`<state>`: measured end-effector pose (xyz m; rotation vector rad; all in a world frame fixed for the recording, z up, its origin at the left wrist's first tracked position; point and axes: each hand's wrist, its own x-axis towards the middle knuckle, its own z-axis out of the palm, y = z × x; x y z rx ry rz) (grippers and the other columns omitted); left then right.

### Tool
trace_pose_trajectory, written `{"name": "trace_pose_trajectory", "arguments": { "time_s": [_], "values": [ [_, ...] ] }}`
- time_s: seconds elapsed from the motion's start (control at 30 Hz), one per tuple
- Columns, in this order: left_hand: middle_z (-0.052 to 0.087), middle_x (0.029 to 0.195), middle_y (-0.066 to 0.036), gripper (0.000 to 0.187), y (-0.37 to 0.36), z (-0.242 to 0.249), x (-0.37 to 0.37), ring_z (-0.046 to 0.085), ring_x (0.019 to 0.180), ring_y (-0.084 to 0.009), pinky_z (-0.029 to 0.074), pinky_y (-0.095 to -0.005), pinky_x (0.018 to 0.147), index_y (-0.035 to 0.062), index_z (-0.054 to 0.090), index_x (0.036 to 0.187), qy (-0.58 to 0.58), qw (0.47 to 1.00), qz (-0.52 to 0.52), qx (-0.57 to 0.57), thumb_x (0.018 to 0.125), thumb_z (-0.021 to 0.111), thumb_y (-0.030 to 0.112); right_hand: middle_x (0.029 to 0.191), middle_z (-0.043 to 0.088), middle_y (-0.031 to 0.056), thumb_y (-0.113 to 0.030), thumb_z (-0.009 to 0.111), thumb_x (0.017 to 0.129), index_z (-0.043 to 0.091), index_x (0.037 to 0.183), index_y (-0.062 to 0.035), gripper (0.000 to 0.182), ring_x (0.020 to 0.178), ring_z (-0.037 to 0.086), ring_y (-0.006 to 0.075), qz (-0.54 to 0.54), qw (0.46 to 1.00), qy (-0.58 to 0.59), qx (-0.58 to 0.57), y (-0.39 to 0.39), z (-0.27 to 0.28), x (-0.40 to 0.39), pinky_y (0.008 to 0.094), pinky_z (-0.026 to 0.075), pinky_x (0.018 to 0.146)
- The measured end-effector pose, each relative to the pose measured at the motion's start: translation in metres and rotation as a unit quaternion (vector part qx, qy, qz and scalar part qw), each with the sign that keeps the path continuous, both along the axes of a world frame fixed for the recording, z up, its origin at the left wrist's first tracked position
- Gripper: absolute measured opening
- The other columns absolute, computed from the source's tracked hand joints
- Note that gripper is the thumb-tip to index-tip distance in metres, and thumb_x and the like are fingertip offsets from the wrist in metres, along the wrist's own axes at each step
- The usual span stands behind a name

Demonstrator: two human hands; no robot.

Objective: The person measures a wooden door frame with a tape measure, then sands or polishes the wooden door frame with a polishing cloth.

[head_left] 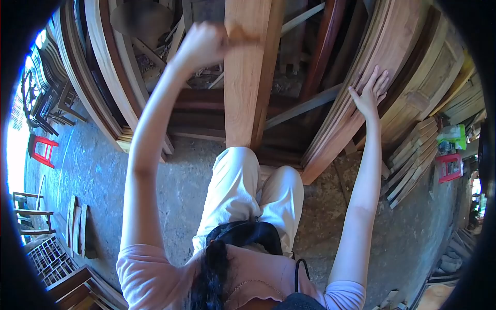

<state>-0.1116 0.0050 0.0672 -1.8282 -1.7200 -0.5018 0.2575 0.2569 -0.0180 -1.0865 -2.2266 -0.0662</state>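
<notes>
My left hand is closed at the left edge of an upright wooden beam, its fingers smeared by motion. From it a small orange-brown piece reaches across the beam's face; it is too blurred to name. Fingers spread, my right hand rests flat on a grooved wooden frame to the right and holds nothing. The beam's lower end stands close to my knees.
Curved wooden frames lean at the left, and a panelled door at the right. Stacked planks lie beside a red stool. Another red stool stands far left by dark chairs. Loose strips lie on the concrete floor.
</notes>
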Motion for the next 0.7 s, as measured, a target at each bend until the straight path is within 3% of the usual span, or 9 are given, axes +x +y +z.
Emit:
{"name": "trace_pose_trajectory", "arguments": {
  "time_s": [0.07, 0.1, 0.17, 0.23, 0.33, 0.43, 0.5, 0.57, 0.7],
  "values": [
    [0.068, 0.078, -0.006, 0.02, 0.01, 0.034, -0.003, 0.065, 0.069, -0.0233, 0.053, -0.0368, 0.058, 0.0257, 0.071, 0.096, -0.034, 0.993, 0.049, 0.099, 0.082, 0.061, 0.036, 0.151, -0.016, 0.0235, -0.033, 0.072, 0.077, -0.008, 0.148, -0.0183, 0.108, 0.14, -0.011, 0.042, -0.001, 1.0, -0.002, -0.008, -0.002, 0.001, 0.0, 0.0702, 0.006, 0.103],
    [0.056, 0.124, -0.021, 0.065, 0.008, 0.057, 0.002, 0.056, 0.114, -0.029, 0.035, -0.0382, 0.104, 0.012, 0.051, 0.129, -0.259, 0.963, -0.072, -0.035, 0.076, 0.068, 0.047, 0.151, -0.016, 0.0238, -0.033, 0.072, 0.077, -0.009, 0.148, -0.0185, 0.108, 0.14, -0.011, 0.0422, -0.003, 1.0, -0.001, -0.011, -0.002, 0.002, 0.0, 0.0702, 0.006, 0.103],
    [0.071, 0.087, -0.003, 0.016, 0.029, 0.006, -0.035, 0.068, 0.066, -0.0177, 0.055, -0.0322, 0.059, 0.0215, 0.071, 0.097, 0.021, 0.969, 0.158, 0.188, 0.085, 0.062, 0.021, 0.151, -0.016, 0.0243, -0.034, 0.072, 0.078, -0.009, 0.148, -0.0188, 0.108, 0.14, -0.011, 0.0424, -0.001, 1.0, -0.003, -0.007, 0.0, 0.002, 0.0, 0.0701, 0.005, 0.103],
    [0.069, 0.09, -0.001, 0.03, 0.012, -0.033, -0.008, 0.066, 0.072, -0.0205, 0.055, -0.0353, 0.06, 0.0265, 0.067, 0.109, 0.052, 0.987, -0.001, 0.154, 0.08, 0.062, 0.031, 0.15, -0.017, 0.0248, -0.035, 0.071, 0.078, -0.009, 0.148, -0.019, 0.108, 0.14, -0.012, 0.0426, 0.003, 1.0, -0.008, -0.006, 0.001, 0.001, 0.0, 0.07, 0.005, 0.103],
    [0.069, 0.097, 0.004, 0.037, -0.028, -0.15, 0.019, 0.066, 0.071, -0.0176, 0.056, -0.0316, 0.06, 0.0305, 0.063, 0.116, -0.009, 0.997, -0.016, 0.073, 0.079, 0.06, 0.024, 0.15, -0.018, 0.0266, -0.037, 0.07, 0.079, -0.01, 0.148, -0.0192, 0.108, 0.139, -0.013, 0.0435, 0.003, 1.0, 0.002, -0.003, 0.002, -0.001, 0.0, 0.0696, 0.003, 0.103],
    [0.068, 0.075, 0.001, 0.028, -0.069, -0.205, 0.067, 0.066, 0.064, -0.0176, 0.053, -0.0293, 0.056, 0.0304, 0.069, 0.104, -0.149, 0.983, -0.075, -0.07, 0.077, 0.063, 0.029, 0.149, -0.018, 0.0271, -0.041, 0.071, 0.078, -0.01, 0.148, -0.0204, 0.109, 0.139, -0.013, 0.0442, 0.013, 1.0, 0.007, 0.023, 0.006, -0.003, 0.0, 0.069, 0.003, 0.103],
    [0.064, 0.066, -0.001, 0.026, -0.075, -0.233, 0.063, 0.064, 0.06, -0.0188, 0.052, -0.0311, 0.053, 0.0333, 0.07, 0.103, -0.122, 0.971, -0.034, -0.203, 0.078, 0.064, 0.029, 0.149, -0.017, 0.0278, -0.043, 0.071, 0.078, -0.01, 0.148, -0.019, 0.11, 0.138, -0.013, 0.0458, 0.013, 1.0, 0.007, 0.027, 0.007, -0.004, 0.001, 0.0676, 0.003, 0.104],
    [0.061, 0.06, -0.002, 0.028, -0.068, -0.18, 0.058, 0.063, 0.055, -0.0199, 0.051, -0.0335, 0.05, 0.0364, 0.069, 0.102, -0.133, 0.981, -0.028, -0.139, 0.077, 0.065, 0.026, 0.149, -0.017, 0.0287, -0.044, 0.071, 0.077, -0.009, 0.148, -0.0172, 0.11, 0.138, -0.012, 0.0471, 0.015, 0.999, -0.002, 0.037, 0.015, -0.006, 0.002, 0.0672, 0.003, 0.104],
    [0.068, 0.075, -0.001, 0.033, -0.05, -0.121, 0.015, 0.065, 0.064, -0.0174, 0.052, -0.0334, 0.054, 0.0333, 0.068, 0.107, -0.075, 0.996, -0.025, 0.045, 0.076, 0.066, 0.025, 0.148, -0.017, 0.0299, -0.045, 0.072, 0.076, -0.008, 0.148, -0.0153, 0.111, 0.137, -0.014, 0.048, 0.006, 0.999, -0.007, 0.033, 0.019, -0.008, 0.003, 0.0681, 0.004, 0.104]
  ]
}}
